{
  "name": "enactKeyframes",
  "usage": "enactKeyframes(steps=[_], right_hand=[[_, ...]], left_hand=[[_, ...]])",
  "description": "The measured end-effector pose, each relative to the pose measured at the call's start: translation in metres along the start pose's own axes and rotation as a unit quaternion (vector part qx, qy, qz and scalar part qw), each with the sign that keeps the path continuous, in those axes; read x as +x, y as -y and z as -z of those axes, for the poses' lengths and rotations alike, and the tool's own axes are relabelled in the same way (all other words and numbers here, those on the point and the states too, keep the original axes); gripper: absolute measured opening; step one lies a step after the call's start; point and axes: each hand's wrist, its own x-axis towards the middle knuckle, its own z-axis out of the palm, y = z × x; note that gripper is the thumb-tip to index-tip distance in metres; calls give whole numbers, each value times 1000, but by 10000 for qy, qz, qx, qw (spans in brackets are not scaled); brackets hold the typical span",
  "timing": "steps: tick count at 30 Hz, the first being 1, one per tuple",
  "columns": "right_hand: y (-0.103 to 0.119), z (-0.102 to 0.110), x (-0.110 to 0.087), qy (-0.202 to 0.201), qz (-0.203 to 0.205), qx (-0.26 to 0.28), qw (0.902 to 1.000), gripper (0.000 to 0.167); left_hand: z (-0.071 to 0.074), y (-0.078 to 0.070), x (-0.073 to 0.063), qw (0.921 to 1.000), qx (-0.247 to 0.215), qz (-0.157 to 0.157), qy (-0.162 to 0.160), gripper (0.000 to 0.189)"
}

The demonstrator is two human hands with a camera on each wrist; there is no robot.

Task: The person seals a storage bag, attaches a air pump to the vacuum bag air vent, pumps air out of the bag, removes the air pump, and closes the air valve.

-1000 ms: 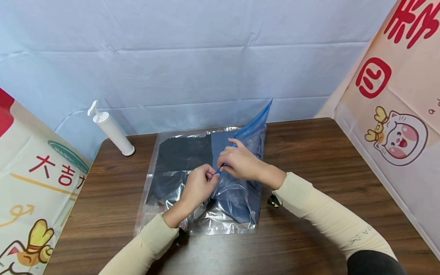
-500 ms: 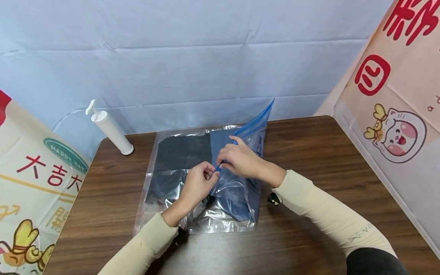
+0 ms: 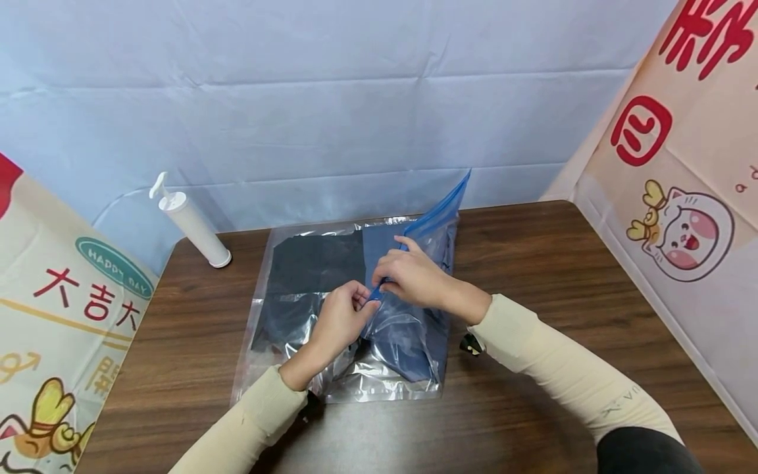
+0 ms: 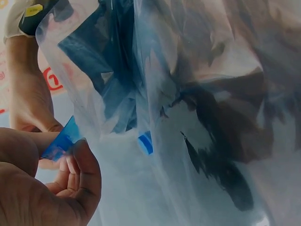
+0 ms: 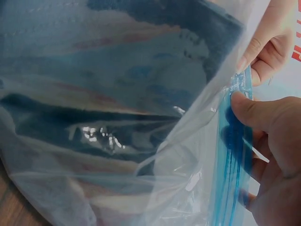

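Note:
A clear plastic zip storage bag (image 3: 393, 393) lies on the table with dark cloth (image 3: 316, 263) and blue-grey cloth (image 3: 408, 361) inside. Its blue zip strip (image 3: 439, 212) runs along the raised, folded-over mouth, slanting up to the far right. My left hand (image 3: 339, 317) pinches the near end of this strip between thumb and fingers; in the left wrist view the blue corner (image 4: 68, 139) sticks out from the pinch. Just beyond it, my right hand (image 3: 412, 276) pinches the strip, thumb on one face and fingers behind, as the right wrist view shows at the zip ridges (image 5: 230, 155).
A white hand pump (image 3: 197, 227) with a T-shaped handle stands at the table's back left corner. The brown wooden table (image 3: 533, 263) backs onto a pale blue cloth (image 3: 326, 118). Printed sheets (image 3: 681, 197) hang at both sides.
The head view has shifted slightly. Both hands keep their grip at nearly the same place on the zip strip, and the bag lies as before.

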Motion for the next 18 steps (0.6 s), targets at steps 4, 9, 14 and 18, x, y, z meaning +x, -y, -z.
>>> enactKeyframes(steps=[4, 9, 14, 18], right_hand=[[0, 0, -1, -17, -17, -13, 10000, 12], [1, -1, 0, -8, -42, -17, 10000, 12], [1, 1, 0, 45, -101, 46, 9999, 12], [1, 1, 0, 98, -126, 104, 9998, 13]], left_hand=[[0, 0, 0, 10000, -10, 8, -24, 11], [-1, 1, 1, 10000, 18, 43, -54, 11], [-1, 1, 1, 9999, -48, 95, 22, 11], [-1, 1, 1, 9999, -88, 82, 119, 10]])
